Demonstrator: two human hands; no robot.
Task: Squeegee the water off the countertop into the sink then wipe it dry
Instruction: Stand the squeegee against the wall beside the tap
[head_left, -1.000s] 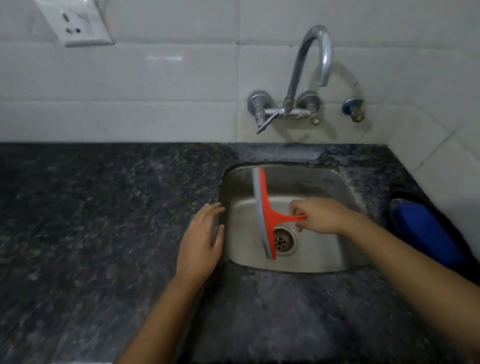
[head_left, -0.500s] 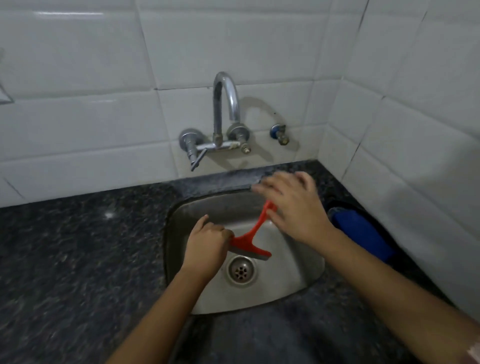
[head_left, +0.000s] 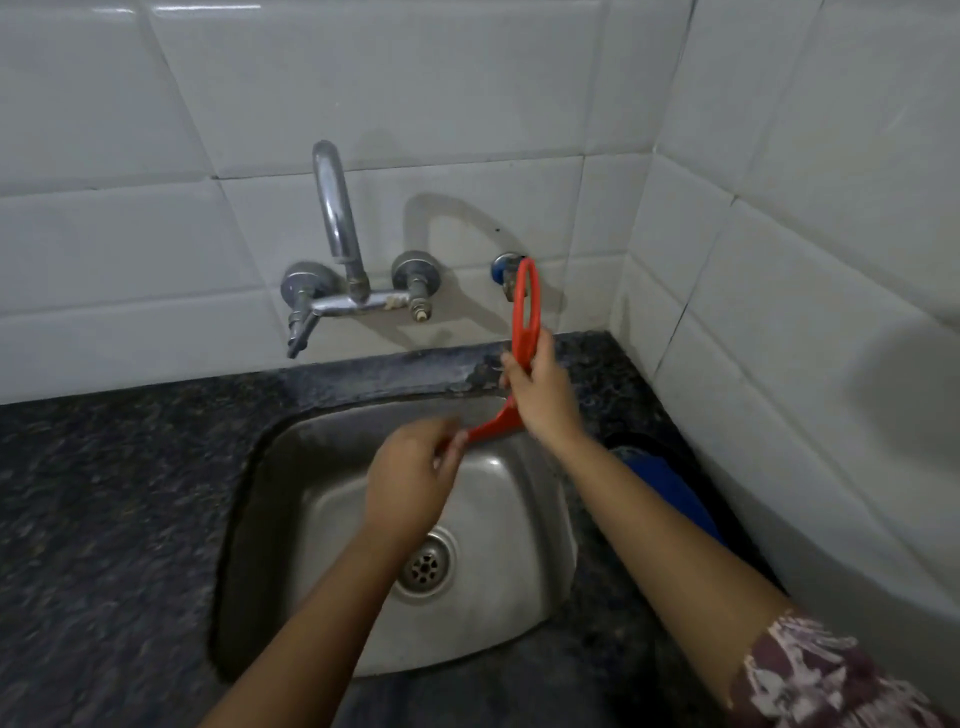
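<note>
White glossy tiles on the back wall (head_left: 156, 130), chrome tap (head_left: 332, 208) mounted on it, small blue valve (head_left: 503, 266) just right of the tap, and further right the tiled side wall (head_left: 805, 260) closes the corner.

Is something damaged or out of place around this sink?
Yes. On the countertop, just behind the sink, a pale patch looks rough, as if the surface is worn or chipped. The faucet carries a whitish crust on its crossbar.

home kitchen corner: steel sink (head_left: 511, 613) set in dark granite countertop (head_left: 104, 493), wall tap (head_left: 340, 249) above sink, white tiles (head_left: 415, 93) behind
</note>
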